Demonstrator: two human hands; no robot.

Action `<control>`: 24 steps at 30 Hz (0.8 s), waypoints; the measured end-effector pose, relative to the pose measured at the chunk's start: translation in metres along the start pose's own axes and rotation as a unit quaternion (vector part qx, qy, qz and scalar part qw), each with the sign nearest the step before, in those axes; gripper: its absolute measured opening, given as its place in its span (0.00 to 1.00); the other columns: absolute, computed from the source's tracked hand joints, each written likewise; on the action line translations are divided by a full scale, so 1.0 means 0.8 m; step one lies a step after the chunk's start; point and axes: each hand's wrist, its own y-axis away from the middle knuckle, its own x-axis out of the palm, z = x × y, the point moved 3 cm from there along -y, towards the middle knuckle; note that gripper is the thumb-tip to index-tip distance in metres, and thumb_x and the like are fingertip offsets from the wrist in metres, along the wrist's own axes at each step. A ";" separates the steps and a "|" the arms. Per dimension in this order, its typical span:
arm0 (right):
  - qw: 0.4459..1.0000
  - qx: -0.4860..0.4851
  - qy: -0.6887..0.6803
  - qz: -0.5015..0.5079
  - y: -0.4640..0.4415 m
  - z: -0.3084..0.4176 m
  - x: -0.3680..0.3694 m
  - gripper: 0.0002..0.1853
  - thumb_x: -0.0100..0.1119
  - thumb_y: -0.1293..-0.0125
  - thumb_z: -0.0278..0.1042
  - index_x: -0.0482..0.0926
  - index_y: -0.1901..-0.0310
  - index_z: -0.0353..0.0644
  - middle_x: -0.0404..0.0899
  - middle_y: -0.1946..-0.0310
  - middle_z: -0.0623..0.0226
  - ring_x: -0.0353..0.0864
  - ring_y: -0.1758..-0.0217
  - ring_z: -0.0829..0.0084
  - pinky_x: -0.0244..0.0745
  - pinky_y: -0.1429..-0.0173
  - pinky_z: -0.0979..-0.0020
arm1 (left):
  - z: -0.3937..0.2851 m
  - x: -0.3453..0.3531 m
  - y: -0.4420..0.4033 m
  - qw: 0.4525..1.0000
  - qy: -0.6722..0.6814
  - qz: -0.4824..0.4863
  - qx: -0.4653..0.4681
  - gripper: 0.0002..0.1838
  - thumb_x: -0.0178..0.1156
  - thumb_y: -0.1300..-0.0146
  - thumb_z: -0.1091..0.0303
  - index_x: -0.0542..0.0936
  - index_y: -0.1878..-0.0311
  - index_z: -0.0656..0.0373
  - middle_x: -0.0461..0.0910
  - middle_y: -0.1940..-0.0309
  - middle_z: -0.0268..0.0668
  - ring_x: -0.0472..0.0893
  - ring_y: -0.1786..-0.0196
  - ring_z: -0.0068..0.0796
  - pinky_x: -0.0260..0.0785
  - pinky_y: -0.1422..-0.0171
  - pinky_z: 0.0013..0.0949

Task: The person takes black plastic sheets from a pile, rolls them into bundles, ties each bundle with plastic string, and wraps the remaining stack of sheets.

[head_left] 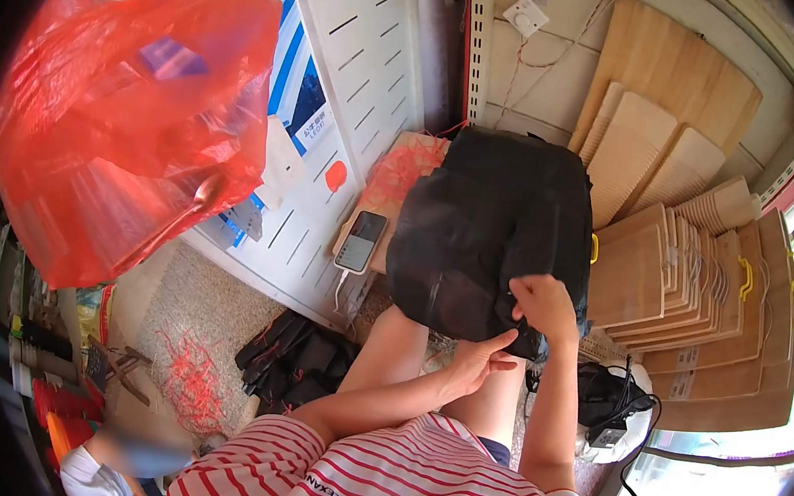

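Observation:
A large black fabric piece, bag-like in shape (474, 226), lies spread in front of me above my knees. My right hand (546, 305) is closed at its lower right part, fingers curled together; what they pinch is too small to make out. Just below and to the left, my left hand (481, 361) is held with its fingers apart, the tip of one finger at the lower edge of the black fabric. A phone (361, 242) with a white cable plugged in lies to the left of the fabric.
A big red plastic bag (144, 122) hangs at upper left. Wooden washboards (641, 156) and cutting boards (694, 302) stand at right. Black fabric items (298, 357) and red strands (188, 386) lie on the floor. A person (104, 468) sits at lower left.

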 end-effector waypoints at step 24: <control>0.934 -0.070 -0.316 -0.153 -0.127 0.024 0.126 0.27 0.50 0.23 0.43 0.68 0.33 0.29 0.79 0.42 0.52 0.78 0.39 0.65 0.69 0.33 0.69 | -0.144 -0.106 0.015 0.945 0.138 -0.108 0.277 0.23 0.70 0.41 0.70 0.77 0.42 0.60 0.81 0.48 0.36 0.80 0.44 0.30 0.72 0.38 0.36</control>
